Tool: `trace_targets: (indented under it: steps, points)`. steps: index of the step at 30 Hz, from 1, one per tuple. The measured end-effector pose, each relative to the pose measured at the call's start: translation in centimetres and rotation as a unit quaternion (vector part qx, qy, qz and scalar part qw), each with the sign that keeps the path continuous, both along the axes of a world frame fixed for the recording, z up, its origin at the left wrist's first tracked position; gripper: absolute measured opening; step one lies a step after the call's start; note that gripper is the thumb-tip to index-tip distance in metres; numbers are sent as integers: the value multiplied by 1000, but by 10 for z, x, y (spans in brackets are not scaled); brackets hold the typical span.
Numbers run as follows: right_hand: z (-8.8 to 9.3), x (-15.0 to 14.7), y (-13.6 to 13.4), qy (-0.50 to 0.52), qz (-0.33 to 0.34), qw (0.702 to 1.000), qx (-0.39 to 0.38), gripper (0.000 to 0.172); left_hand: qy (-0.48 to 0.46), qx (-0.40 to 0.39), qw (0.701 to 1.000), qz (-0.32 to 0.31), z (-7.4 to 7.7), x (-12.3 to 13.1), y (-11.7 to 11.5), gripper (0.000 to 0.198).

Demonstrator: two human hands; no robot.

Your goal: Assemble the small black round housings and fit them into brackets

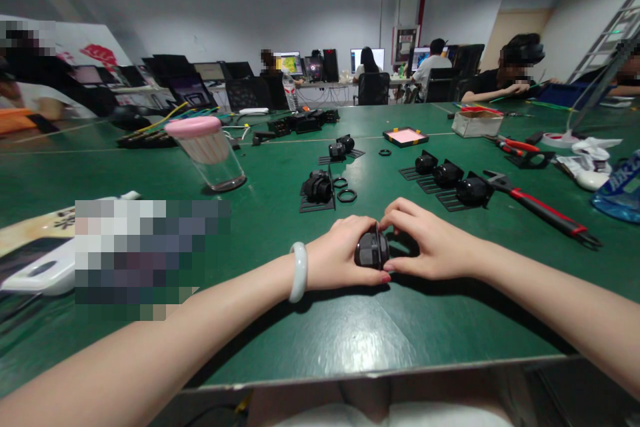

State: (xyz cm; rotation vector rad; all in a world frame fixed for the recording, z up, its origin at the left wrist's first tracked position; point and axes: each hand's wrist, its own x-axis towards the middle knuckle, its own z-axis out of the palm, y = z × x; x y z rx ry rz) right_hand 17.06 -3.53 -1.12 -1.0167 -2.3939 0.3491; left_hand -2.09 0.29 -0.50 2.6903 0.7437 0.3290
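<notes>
Between my hands, just above or on the green table, is a black ribbed plastic fitting with a flange on its right side. My left hand, with a pale bangle at the wrist, is closed round its body. My right hand pinches the flange edge with thumb and fingertips, its fingers curved. Beyond my hands lie a similar black fitting on a slotted plate and two black rings. Three more black fittings on slotted plates stand in a slanting row to the right.
An adjustable wrench with red-black handle lies at right, near a blue-labelled bottle. A pink-lidded cup stands at left. Further back are a pink-floored tray, a white box and cables. People sit beyond the table.
</notes>
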Motion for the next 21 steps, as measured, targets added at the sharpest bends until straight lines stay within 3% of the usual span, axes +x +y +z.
trace_targets:
  steps: [13,21]
  points:
    - [0,1,1,-5,-7,1000,-7,27,0,3,1000,9,1,0,0,51]
    - [1,0,1,25,3,1000,2,42,1,3,1000,6,-1,0,0,54]
